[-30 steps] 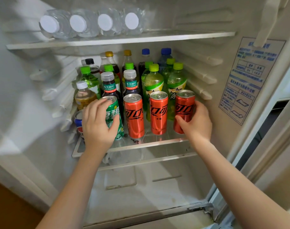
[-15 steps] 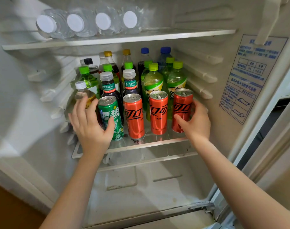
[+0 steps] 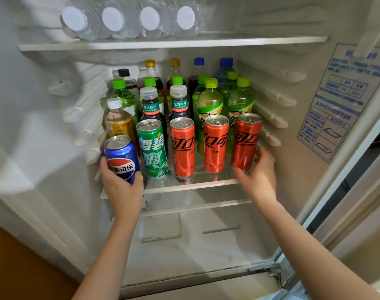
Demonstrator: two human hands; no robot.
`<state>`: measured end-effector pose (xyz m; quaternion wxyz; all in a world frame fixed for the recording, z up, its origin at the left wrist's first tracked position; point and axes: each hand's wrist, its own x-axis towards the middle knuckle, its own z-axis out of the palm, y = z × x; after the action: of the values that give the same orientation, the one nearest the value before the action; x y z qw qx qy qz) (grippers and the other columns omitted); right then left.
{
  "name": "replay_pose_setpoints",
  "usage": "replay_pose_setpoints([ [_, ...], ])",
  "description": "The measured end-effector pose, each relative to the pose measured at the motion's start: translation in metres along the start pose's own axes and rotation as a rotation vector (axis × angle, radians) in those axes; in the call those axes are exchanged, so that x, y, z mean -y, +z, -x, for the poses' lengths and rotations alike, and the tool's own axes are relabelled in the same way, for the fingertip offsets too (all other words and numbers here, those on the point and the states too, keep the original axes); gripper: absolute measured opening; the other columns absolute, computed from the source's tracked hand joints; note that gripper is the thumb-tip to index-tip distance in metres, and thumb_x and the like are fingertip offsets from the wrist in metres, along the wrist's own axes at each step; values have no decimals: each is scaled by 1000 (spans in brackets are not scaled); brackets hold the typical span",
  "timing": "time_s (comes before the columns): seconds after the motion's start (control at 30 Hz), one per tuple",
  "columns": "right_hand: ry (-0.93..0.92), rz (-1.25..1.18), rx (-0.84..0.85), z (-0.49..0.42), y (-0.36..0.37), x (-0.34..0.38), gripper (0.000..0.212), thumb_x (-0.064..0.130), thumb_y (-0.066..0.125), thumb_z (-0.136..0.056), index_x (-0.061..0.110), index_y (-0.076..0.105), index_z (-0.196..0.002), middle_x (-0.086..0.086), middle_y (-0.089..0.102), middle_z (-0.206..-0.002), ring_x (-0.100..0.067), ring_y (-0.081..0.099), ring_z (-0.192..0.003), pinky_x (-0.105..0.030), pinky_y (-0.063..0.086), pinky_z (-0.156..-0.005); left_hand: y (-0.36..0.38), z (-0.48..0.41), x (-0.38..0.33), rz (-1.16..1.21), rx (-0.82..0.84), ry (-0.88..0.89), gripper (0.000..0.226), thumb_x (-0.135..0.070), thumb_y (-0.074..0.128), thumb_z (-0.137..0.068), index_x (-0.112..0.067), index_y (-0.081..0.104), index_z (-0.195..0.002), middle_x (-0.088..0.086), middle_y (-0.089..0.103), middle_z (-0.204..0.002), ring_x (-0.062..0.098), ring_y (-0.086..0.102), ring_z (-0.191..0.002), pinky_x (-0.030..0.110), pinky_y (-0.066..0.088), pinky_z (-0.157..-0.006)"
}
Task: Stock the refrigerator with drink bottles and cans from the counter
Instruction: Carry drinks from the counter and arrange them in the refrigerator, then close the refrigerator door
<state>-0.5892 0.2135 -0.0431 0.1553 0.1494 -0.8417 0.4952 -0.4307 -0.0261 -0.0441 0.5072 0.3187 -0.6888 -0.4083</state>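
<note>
The open refrigerator's middle glass shelf (image 3: 208,185) carries several upright bottles behind a front row of cans. My left hand (image 3: 119,187) grips a blue Pepsi can (image 3: 121,158) at the shelf's front left corner. Beside it stands a green Sprite can (image 3: 151,148), then two red cola cans (image 3: 182,147) (image 3: 215,144). My right hand (image 3: 259,172) curls its thumb and fingers round the base of the rightmost red cola can (image 3: 245,140), which leans slightly.
Several clear water bottles (image 3: 128,18) lie on the top shelf with white caps facing out. Ribbed side walls flank the shelf. A blue label sticker (image 3: 338,102) is on the right wall. The lower compartment (image 3: 195,234) below holds nothing visible.
My left hand left the green Sprite can and now holds the blue Pepsi can at the front left. My right hand slid lower on the rightmost red can.
</note>
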Motion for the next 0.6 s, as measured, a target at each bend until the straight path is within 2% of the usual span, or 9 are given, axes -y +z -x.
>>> replay_pose_setpoints([
  [0.07, 3, 39, 26, 5, 3, -3, 70, 24, 74, -78, 13, 39, -137, -7, 53, -131, -26, 52, -119, -43, 45, -97, -2, -3, 2, -52, -5, 28, 85, 2, 73, -72, -7, 30, -144, 12, 41, -143, 25, 42, -131, 45, 40, -108],
  [0.17, -9, 57, 27, 7, 4, -2, 68, 22, 72, -80, 11, 38, -137, -9, 54, -130, -27, 53, -117, -43, 46, -95, -4, -5, 4, -100, 1, 35, 83, -2, 75, -74, -7, 31, -144, 12, 42, -143, 25, 42, -131, 46, 39, -109],
  [0.47, -24, 108, 23, 31, -6, -3, 71, 14, 69, -83, 0, 31, -142, -18, 41, -141, -30, 42, -130, -41, 39, -104, -7, -6, 7, -99, 18, 45, 83, -5, 74, -74, -10, 31, -145, 11, 43, -143, 25, 43, -131, 44, 42, -106],
  [0.6, -35, 134, 27, 48, -16, -3, 66, 16, 64, -87, 2, 31, -143, -15, 39, -143, -26, 44, -127, -33, 39, -96, -16, 6, 10, -91, 10, 37, 84, -7, 73, -76, -9, 26, -147, 12, 40, -145, 23, 42, -131, 34, 40, -106],
])
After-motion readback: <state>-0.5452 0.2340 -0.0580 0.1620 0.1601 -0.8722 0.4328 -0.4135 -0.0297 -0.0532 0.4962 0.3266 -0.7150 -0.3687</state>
